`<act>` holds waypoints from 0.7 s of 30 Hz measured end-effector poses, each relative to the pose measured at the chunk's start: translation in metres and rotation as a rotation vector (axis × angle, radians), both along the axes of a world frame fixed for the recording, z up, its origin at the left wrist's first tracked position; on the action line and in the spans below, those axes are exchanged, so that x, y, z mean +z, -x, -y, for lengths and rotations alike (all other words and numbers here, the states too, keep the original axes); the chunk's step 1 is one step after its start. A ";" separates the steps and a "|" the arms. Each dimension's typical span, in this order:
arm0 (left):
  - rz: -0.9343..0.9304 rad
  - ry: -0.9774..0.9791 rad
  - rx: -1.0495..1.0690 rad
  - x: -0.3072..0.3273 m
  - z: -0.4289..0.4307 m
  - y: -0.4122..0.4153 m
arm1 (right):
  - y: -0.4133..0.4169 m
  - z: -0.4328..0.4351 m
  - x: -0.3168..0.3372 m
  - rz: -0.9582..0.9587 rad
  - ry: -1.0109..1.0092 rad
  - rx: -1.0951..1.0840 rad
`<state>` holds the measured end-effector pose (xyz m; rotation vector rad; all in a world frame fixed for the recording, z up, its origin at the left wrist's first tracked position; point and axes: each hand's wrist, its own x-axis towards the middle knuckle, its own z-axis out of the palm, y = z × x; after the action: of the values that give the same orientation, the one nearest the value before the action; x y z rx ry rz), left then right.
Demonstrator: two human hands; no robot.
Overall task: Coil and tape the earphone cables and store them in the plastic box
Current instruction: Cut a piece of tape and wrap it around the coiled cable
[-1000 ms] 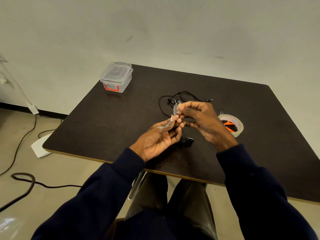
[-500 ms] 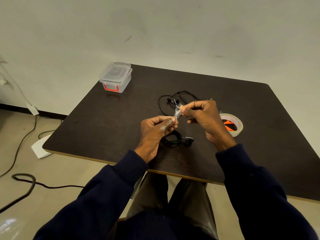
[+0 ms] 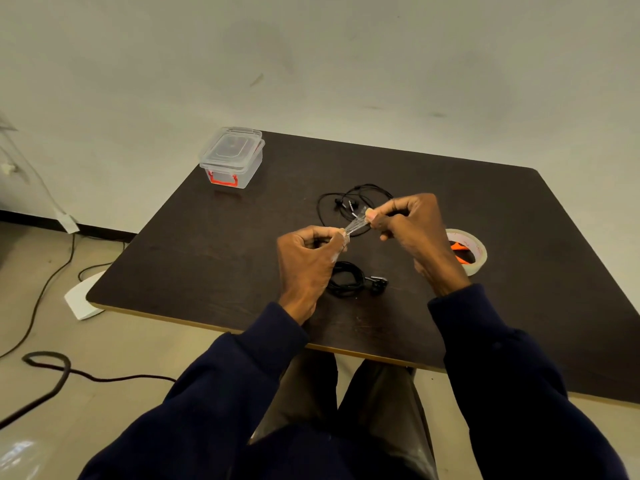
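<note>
A short strip of clear tape (image 3: 356, 226) is stretched between my left hand (image 3: 308, 261) and my right hand (image 3: 412, 230), each pinching one end above the dark table (image 3: 207, 244). Below the hands lies a coiled black earphone cable (image 3: 346, 280) with its earbuds beside it. A second black earphone cable (image 3: 332, 202) lies loose and uncoiled just beyond the hands. The clear plastic box (image 3: 232, 157), lid shut and with an orange latch, stands at the table's far left corner.
A tape roll (image 3: 476, 249) with something orange inside its hole lies right of my right hand. Black cables (image 3: 45, 362) and a white flat object (image 3: 81, 299) lie on the floor to the left. The table's near edge runs above my lap.
My left hand turned palm-down and both hands drew apart, pulling the tape strip taut. The coiled cable, earlier partly hidden under the left hand, now shows on the table.
</note>
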<state>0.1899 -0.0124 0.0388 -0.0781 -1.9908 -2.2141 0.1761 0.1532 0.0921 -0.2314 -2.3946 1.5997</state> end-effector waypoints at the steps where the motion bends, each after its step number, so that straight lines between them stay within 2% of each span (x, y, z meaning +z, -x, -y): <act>1: 0.000 0.010 -0.017 0.001 0.002 0.001 | 0.000 0.000 -0.001 -0.009 0.006 0.001; 5: 0.083 -0.056 -0.204 0.006 0.012 0.003 | -0.004 -0.004 -0.002 -0.009 0.070 0.104; 9: 0.280 -0.362 -0.349 0.010 0.015 0.000 | -0.009 -0.006 -0.006 0.051 0.281 0.193; 12: 0.374 -0.484 -0.362 0.013 0.010 -0.003 | -0.010 -0.005 -0.008 0.044 0.353 0.190; 16: 0.421 -0.532 -0.314 0.011 0.007 -0.003 | -0.010 -0.006 -0.007 0.048 0.399 0.188; 21: 0.449 -0.474 -0.298 0.011 0.007 0.001 | -0.009 -0.010 -0.004 0.049 0.350 0.203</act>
<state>0.1889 -0.0197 0.0494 0.2123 -1.6492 -3.0659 0.1851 0.1634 0.0876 -0.0930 -2.2165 2.1267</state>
